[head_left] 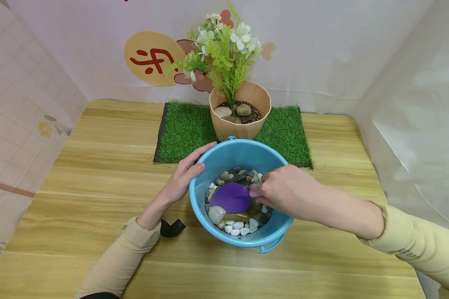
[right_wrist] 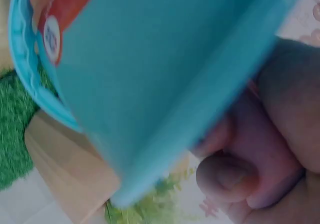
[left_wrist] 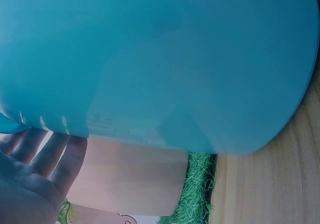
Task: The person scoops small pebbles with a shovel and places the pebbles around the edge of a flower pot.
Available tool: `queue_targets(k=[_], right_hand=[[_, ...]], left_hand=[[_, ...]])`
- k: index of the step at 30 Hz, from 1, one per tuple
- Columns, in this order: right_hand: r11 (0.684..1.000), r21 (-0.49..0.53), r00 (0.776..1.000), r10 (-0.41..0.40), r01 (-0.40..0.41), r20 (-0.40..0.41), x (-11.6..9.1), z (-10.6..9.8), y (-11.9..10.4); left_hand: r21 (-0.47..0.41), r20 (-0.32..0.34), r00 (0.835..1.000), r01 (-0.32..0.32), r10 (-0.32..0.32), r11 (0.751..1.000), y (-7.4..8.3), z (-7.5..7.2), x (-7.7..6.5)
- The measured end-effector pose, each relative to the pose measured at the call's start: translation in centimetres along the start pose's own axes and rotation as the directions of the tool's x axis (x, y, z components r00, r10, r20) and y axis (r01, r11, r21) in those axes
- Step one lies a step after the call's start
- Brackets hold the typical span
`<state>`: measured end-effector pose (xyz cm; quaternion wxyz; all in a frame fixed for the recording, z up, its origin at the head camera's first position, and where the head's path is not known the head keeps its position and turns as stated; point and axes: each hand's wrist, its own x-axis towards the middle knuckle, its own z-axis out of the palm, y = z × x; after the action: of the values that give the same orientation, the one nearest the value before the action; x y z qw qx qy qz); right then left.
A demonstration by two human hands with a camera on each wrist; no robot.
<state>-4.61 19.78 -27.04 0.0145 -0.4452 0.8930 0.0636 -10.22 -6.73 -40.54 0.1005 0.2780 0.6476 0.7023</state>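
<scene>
A light blue bucket stands in the middle of the table with assorted stones inside, among them white pebbles and a larger pale stone. Reaching in from the right, my right hand grips a purple scoop-like tool whose flat oval blade lies over the stones; its grip is hidden in the fist. My left hand rests at the bucket's left rim. Its straight fingers lie against the outer wall in the left wrist view.
Behind the bucket, a peach flowerpot with white flowers and soil stands on a green grass mat. A small black angular piece lies beside the left forearm. White sheeting closes off the table's back and sides.
</scene>
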Motion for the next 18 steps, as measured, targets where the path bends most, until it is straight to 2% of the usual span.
queue_targets(k=[5, 12, 18], right_hand=[[0.998, -0.059, 1.000, -0.005, 0.004, -0.010, 0.5, 0.9, -0.9], [0.967, -0.248, 0.998, -0.058, 0.058, 0.009, 0.2, 0.1, -1.8], [0.963, -0.245, 0.993, -0.116, 0.110, -0.014, -0.1, -0.7, -1.5]], left_hand=[[0.002, -0.002, 1.000, 0.003, -0.003, 1.000, 0.1, 0.0, -0.1], [0.004, 0.007, 1.000, 0.002, -0.002, 1.000, 0.0, -0.1, -0.1], [0.005, 0.006, 1.000, 0.001, -0.001, 1.000, 0.0, -0.1, 0.0]])
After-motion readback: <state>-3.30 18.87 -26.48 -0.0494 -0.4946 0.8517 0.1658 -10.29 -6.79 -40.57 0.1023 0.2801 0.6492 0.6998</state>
